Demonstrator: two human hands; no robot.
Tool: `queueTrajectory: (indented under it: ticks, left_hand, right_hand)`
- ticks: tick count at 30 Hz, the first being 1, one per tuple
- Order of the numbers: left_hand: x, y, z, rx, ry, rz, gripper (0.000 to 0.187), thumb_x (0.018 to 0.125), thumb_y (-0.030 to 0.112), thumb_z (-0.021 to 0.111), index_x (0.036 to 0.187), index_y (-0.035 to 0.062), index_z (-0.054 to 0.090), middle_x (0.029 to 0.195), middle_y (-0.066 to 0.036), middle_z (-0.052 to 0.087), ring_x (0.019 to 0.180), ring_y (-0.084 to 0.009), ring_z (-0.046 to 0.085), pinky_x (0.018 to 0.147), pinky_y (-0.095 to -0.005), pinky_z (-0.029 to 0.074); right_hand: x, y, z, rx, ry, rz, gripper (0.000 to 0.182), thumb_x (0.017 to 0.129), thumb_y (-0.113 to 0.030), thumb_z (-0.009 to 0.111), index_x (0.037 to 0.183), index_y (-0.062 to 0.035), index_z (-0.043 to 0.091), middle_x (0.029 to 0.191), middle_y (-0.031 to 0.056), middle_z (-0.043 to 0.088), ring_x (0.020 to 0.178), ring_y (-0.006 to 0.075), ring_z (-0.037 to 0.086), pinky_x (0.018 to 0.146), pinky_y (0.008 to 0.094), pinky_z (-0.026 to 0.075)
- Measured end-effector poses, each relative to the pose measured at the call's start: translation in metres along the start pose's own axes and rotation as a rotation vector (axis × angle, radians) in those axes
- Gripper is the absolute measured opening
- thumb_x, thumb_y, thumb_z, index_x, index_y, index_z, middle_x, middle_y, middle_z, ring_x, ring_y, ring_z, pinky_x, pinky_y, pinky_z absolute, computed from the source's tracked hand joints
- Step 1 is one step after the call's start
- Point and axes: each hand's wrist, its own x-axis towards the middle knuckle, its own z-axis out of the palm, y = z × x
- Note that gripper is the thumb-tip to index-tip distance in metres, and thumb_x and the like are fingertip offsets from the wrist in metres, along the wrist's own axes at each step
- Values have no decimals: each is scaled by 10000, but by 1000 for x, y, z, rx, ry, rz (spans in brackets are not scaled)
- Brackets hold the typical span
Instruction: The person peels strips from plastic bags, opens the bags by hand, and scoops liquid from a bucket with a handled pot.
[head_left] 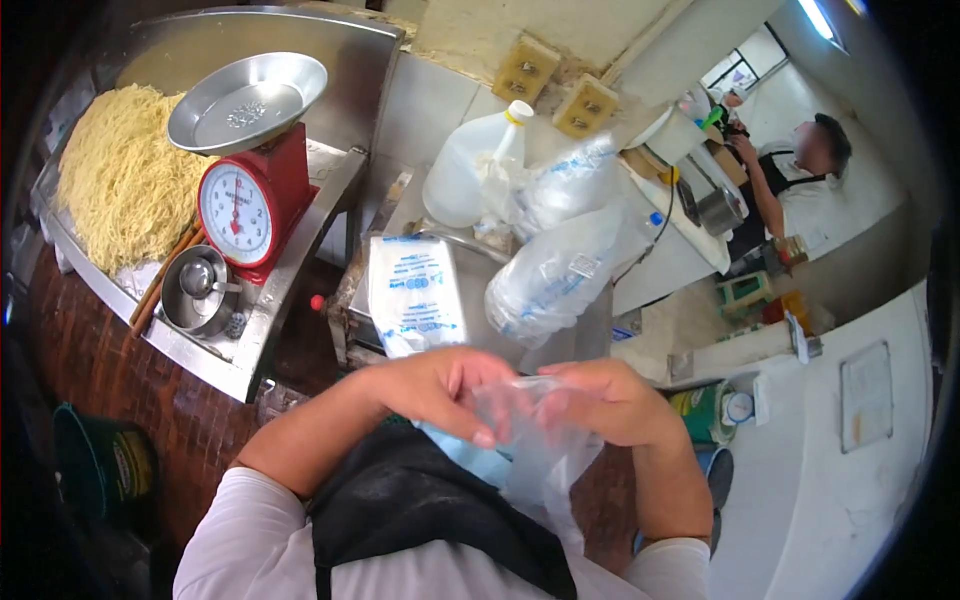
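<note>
A clear plastic bag (545, 470) hangs down in front of the black apron, its upper edge between my two hands. My left hand (445, 392) has its fingers curled at the bag's left side, thumb pointing down. On the bag's right side, my right hand (600, 398) pinches the plastic near the top edge. Just beyond my hands, a white packet with blue print (415, 295) lies on the metal table. Beside it sit wrapped bundles in clear plastic (555, 275) with blue lettering. Something light blue shows behind the bag, partly hidden.
To the left, a red dial scale (240, 215) with a metal pan (250, 100) stands by a heap of yellow noodles (130, 180). A metal bowl (200, 290) holds a ladle. A plastic jug (475, 165) stands against the wall. Another person (800, 180) is at a far counter.
</note>
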Motion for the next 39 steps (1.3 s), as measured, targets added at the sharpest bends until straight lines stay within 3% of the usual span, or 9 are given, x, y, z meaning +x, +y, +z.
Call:
queueTrajectory:
  ticks: [5, 8, 14, 16, 21, 24, 29, 33, 39]
  left_hand:
    - [5, -26, 6, -39, -188, -258, 186, 882, 91, 692, 1038, -3, 659, 962, -31, 675, 913, -73, 595, 786, -243, 477]
    - [3, -23, -12, 111, -221, -274, 200, 881, 116, 699, 1042, 2, 664, 960, -37, 677, 913, -71, 596, 776, -239, 478]
    - [31, 42, -38, -74, 13, 228, 322, 946, 269, 581, 961, -48, 636, 735, -142, 674, 643, -222, 668, 624, -314, 528]
    - [71, 63, -34, -111, 376, 246, 297, 953, 281, 568, 973, -10, 623, 674, -84, 643, 561, -156, 623, 500, -284, 489]
    - [154, 35, -117, -473, 711, -21, 241, 982, 271, 494, 1017, 74, 628, 724, -55, 644, 361, -89, 421, 293, -232, 291]
    - [150, -18, -148, -565, 831, -104, 196, 953, 229, 506, 928, 69, 617, 667, -32, 605, 359, -94, 431, 284, -237, 296]
    - [132, -74, -159, -581, 975, -217, 192, 934, 223, 518, 842, 70, 589, 645, -14, 573, 372, -99, 444, 284, -234, 310]
    - [120, -92, -162, -495, 1124, -281, 234, 949, 279, 518, 818, 92, 567, 591, 19, 498, 364, -95, 375, 294, -225, 263]
    - [114, -116, -167, -533, 1094, -296, 226, 952, 297, 539, 830, 109, 569, 617, 9, 530, 376, -103, 400, 309, -235, 271]
  right_hand:
    - [-13, 35, -15, 581, 291, -7, 295, 922, -272, 639, 986, 16, 632, 851, 77, 651, 736, 157, 631, 638, 284, 510]
    - [-22, 85, -24, 1099, 279, -288, 436, 885, -302, 682, 1144, 34, 580, 977, 125, 661, 849, 193, 647, 701, 296, 523]
    - [-37, 113, -79, 746, 184, -376, 545, 863, -276, 691, 1266, 24, 481, 1187, 151, 583, 1031, 220, 595, 846, 351, 500]
    - [-37, 117, -124, 642, 399, -451, 560, 860, -247, 685, 1298, 13, 453, 1219, 149, 566, 1058, 236, 583, 885, 365, 486]
    - [15, 202, -244, 503, 1041, -542, 619, 852, -174, 671, 1377, -17, 381, 1301, 145, 522, 1127, 275, 554, 981, 401, 451]
    - [50, 236, -224, 227, 935, -617, 668, 848, -130, 663, 1424, -35, 339, 1350, 143, 496, 1168, 298, 536, 1039, 422, 431]
    - [85, 212, -176, -1008, 818, -56, 448, 823, -162, 634, 1243, -32, 552, 1174, 191, 614, 1116, 332, 577, 936, 401, 470]
    - [97, 235, -157, -889, 657, 174, 494, 811, -220, 655, 1252, -34, 536, 1207, 223, 591, 1151, 396, 538, 960, 434, 441]
    - [104, 266, -132, -584, 649, 80, 469, 813, -237, 680, 1210, -17, 563, 1230, 219, 582, 1162, 378, 541, 960, 428, 441]
